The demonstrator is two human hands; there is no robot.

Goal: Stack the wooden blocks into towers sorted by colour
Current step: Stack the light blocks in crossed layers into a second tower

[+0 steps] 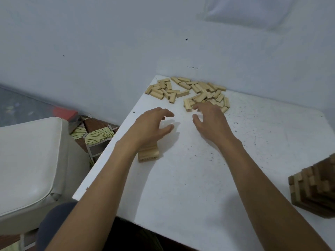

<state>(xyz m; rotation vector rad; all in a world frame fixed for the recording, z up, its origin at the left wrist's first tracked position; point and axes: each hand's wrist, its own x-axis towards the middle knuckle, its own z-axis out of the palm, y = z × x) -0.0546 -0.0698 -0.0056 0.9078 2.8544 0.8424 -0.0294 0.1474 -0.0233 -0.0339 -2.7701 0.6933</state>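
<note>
the task is judged to be somewhat past its midpoint. one dark-block tower [315, 189] is seen standing at the right edge of the white table [199, 178], built in crossed layers and partly cut off by the frame, so its height cannot be told. no dark blocks are seen lying loose, so the dark colour is taken as finished.

the light colour is barely begun. one light-block stack [148, 153] is found near the left edge of the table, half hidden under the left wrist. only a low base is shown - a layer or two at most. the rest of the light blocks are left in a pile of loose light blocks [188, 91] at the far edge against the wall, spread in two rough clusters that nearly meet. about forty are counted, but the figure is given as an estimate, since many overlap or lie on top of one another.

two hands are seen, and both are kept apart with nothing held. the left hand [152, 125] is held over bare table just short of the pile, its fingers spread and loosely curved. the right hand [210, 120] is stretched to the near edge of the right cluster - whether its fingertips are touching a block cannot be told.

what is left is judged to be the carrying of nearly every light block over to the low stack.
</note>
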